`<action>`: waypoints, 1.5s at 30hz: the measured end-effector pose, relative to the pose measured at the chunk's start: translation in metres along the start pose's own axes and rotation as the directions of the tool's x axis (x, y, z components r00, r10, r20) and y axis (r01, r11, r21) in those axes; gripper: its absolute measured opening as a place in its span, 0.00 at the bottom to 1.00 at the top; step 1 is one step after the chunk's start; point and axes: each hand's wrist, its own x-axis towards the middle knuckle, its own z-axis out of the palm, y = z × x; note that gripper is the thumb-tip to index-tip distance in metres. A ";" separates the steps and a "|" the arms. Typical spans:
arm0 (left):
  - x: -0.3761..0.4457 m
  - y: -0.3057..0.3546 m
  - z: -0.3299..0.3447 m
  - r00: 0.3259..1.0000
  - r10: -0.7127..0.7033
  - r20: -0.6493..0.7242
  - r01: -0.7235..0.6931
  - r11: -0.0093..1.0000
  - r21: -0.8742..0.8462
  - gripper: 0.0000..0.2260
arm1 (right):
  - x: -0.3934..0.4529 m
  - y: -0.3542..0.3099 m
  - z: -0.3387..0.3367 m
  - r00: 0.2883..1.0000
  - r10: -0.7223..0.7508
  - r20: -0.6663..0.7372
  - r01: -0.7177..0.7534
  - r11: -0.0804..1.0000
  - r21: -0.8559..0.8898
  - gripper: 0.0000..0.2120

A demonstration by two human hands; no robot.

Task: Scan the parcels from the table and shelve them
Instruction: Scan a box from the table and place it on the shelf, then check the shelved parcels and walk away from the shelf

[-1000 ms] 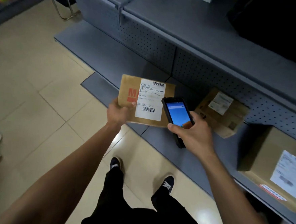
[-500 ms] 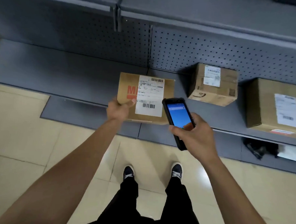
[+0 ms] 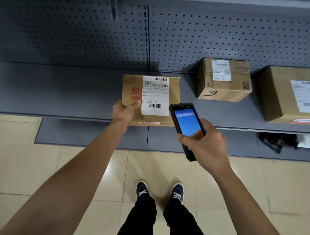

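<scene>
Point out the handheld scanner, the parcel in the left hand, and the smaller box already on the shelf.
handheld scanner (image 3: 186, 122), head view, on its lit blue screen.
held parcel (image 3: 132, 86), head view, on bare cardboard left of the white label.
smaller shelved box (image 3: 240, 72), head view, on its top face right of the label.

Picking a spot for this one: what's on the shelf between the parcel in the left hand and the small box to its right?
Nothing: in the head view, bare grey shelf separates the held parcel from the small box.
</scene>
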 end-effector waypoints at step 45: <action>0.042 0.063 0.011 0.875 0.480 0.064 -0.450 0.757 0.474 0.26 | 0.019 -0.003 -0.003 0.977 -0.038 -0.210 0.047 0.998 0.036 0.22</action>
